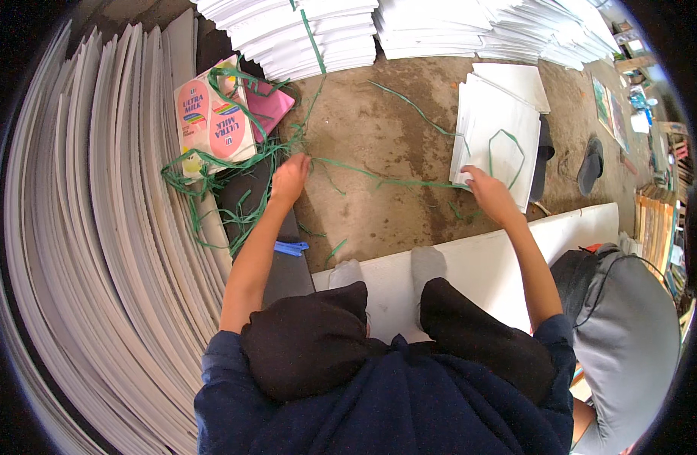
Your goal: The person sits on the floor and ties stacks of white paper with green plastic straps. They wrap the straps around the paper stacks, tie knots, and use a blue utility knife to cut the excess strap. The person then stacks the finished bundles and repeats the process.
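A thin green plastic string [379, 179] runs nearly straight across the floor between my two hands. My left hand [289, 180] has its fingers closed on the string, beside a loose green tangle [212, 165]. My right hand [491, 196] pinches the string's other end, over the lower left edge of a stack of white paper sheets [491, 136]. A loop of green string lies on top of that stack. The tangle drapes over a pink and cream printed carton [216, 114] and a pink flat piece [269, 106].
Tall stacked sheets [106, 189] line the left side. More white stacks [439, 30] stand at the back, one tied with green string. A white board [469, 265] lies under my feet. A blue object [291, 248] rests near my left forearm. A dark sandal [590, 167] and a person in grey [636, 341] are right.
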Demonstrator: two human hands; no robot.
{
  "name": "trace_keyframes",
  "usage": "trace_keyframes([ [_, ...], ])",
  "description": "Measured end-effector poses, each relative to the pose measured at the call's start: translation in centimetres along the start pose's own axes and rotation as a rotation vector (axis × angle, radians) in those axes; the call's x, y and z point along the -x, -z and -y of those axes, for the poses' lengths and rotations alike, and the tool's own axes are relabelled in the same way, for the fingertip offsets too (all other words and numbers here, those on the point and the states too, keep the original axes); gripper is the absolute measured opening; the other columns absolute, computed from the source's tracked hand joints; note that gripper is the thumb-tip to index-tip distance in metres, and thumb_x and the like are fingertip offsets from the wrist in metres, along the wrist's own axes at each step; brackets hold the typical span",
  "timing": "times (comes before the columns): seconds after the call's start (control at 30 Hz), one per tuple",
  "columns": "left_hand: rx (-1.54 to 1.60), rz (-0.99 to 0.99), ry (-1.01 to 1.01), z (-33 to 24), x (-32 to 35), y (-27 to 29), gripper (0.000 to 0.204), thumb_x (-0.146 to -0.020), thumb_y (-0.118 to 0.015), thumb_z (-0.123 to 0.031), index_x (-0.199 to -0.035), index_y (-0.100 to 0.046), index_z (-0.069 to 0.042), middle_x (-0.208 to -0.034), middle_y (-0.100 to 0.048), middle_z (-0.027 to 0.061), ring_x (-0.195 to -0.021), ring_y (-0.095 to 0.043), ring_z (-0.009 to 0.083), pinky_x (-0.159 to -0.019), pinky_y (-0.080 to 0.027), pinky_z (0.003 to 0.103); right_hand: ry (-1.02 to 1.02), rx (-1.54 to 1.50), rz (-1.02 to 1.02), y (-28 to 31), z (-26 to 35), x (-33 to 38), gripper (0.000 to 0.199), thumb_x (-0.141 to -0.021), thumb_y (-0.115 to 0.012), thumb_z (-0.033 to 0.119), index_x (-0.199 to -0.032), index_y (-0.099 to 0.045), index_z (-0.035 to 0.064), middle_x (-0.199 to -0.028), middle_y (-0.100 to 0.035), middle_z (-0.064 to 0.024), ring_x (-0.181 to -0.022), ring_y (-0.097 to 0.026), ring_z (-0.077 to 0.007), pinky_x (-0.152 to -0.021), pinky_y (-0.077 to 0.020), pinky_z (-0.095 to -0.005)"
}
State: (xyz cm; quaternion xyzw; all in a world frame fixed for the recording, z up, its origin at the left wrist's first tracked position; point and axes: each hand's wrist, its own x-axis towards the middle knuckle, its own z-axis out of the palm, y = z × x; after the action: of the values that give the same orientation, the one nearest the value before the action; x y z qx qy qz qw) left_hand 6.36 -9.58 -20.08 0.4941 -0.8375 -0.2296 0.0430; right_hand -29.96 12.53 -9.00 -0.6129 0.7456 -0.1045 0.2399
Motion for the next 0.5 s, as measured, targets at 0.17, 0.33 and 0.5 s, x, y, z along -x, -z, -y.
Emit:
trace_keyframes([
  [0.17, 0.167, -0.352, 0.2, 1.7, -2.8, 3.7, 0.032, -0.089, -0.044, -0.028, -0.082, -0.059, -0.001, -0.08, -0.058, 0.0237, -0.076, -0.054, 0.044, -0.064, -0.042, 0.049, -0.375, 0.154, -0.282, 5.1, -9.7, 7.0, 0.027, -0.086, -0.052, 0.03, -0.093, -0.054, 0.0036, -0.072, -0.058, -0.021, -0.071, -0.059, -0.036, -0.062, -0.0432, -0.0406],
  [0.33, 0.056, -0.224, 0.161, 1.9, -1.6, 3.8, 0.034, -0.089, -0.044, -0.03, -0.081, -0.057, 0.0, -0.076, -0.058, 0.0238, -0.075, -0.054, 0.0441, -0.064, -0.043, 0.049, -0.672, 0.165, -0.319, 6.3, -11.1, 10.7, 0.028, -0.086, -0.051, 0.028, -0.084, -0.054, -0.0001, -0.078, -0.059, -0.0216, -0.073, -0.057, -0.0364, -0.063, -0.0418, -0.0404],
  [0.5, -0.001, -0.134, 0.037, -0.8, -1.2, 2.1, 0.025, -0.085, -0.051, -0.026, -0.088, -0.057, -0.002, -0.088, -0.058, 0.0193, -0.084, -0.055, 0.0386, -0.073, -0.045, 0.044, -0.328, 0.468, -0.429, 1.8, -6.7, 5.0, 0.02, -0.076, -0.062, 0.018, -0.09, -0.057, 0.0045, -0.092, -0.057, -0.0154, -0.089, -0.053, -0.0326, -0.077, -0.0425, -0.0402],
])
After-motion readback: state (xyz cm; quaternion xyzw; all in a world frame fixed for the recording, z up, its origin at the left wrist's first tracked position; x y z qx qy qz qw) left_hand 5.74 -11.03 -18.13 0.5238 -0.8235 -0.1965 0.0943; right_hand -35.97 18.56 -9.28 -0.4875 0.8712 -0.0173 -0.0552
